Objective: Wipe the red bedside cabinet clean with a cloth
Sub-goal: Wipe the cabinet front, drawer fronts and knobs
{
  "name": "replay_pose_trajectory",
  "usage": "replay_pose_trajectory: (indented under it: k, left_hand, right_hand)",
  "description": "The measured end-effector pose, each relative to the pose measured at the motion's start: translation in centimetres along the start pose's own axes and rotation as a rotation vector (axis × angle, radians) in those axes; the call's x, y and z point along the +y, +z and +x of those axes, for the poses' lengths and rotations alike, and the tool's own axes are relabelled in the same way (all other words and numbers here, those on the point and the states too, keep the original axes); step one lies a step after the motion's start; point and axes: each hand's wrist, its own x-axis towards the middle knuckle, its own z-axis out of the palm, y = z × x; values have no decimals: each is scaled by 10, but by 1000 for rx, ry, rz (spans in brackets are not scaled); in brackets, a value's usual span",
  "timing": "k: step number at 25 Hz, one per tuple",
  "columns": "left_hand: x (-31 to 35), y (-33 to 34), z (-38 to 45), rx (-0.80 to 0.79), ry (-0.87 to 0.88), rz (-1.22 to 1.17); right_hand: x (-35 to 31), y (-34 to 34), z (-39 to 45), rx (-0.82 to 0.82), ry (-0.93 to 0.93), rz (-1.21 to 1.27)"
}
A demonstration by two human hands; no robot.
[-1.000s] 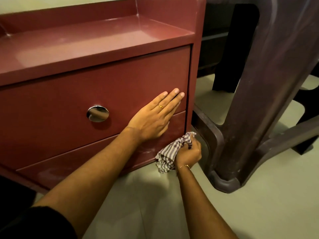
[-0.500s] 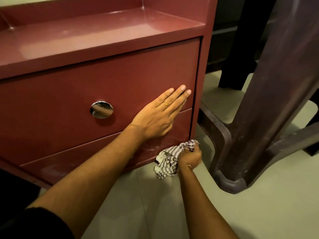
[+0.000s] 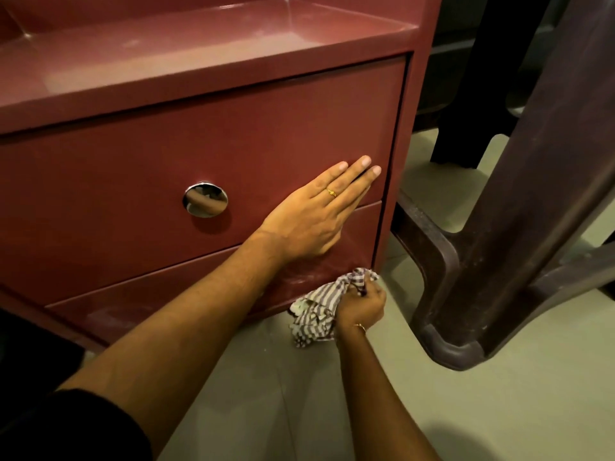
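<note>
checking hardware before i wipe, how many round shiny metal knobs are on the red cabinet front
1. The round shiny metal knob sits on the upper drawer of the red bedside cabinet, left of the flat left hand. The forearm may hide others lower down.

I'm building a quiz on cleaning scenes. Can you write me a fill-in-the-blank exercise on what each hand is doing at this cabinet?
1. The right hand grips a striped ____ at the lower right corner of the red bedside cabinet.
2. The left hand lies ____ on the drawer front.
3. The round knob on the drawer is shiny ____.
4. A gold ____ sits on a left-hand finger.

Missing words: cloth; flat; metal; ring
</note>
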Motion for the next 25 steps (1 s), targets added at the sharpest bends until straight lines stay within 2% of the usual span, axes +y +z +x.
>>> replay_pose_trajectory:
  k: [1,4,6,10,11,13,14,16,19,20,21,24,25]
  left_hand:
    - [0,-1,-1,-12,-1,-5]
    - [0,0,0,-23,5,-12]
    - [2,-1,0,-1,12,-26]
    - [-12,-10,-16,19,-20,-64]
    - [-15,-12,-26,12,-43,-56]
    - [-20,-14,-42,27,-52,-41]
    - [-21,-14,-48,27,-47,-25]
    - [-22,-15,-53,18,-42,-10]
    - [-22,-15,-53,5,-12,14]
    - [-22,-14,-53,7,-3,30]
    - [-23,-13,-53,14,1,46]
    - [-19,-11,-52,10,5,75]
    - [-19,-11,-52,14,-1,75]
  right_hand:
    - [-12,-2,-18,-7,-65,-120]
    - [2,-5,-47,-183,73,-293]
    - [-14,-10,-50,-172,-48,-398]
    - [-79,22,-27,118,-153,-291]
    - [-85,29,-38,106,-265,-303]
    - [-79,28,-78,-53,-568,-339]
    - [-68,23,-90,-119,-626,-358]
    - [-51,14,-78,-126,-611,-353]
    - [-69,18,-34,39,-486,-280]
    - [-79,24,-31,63,-521,-261]
    - [-85,30,-39,22,-580,-259]
    - [-72,24,-84,-234,-836,-416]
    - [-62,15,-87,-299,-860,-448]
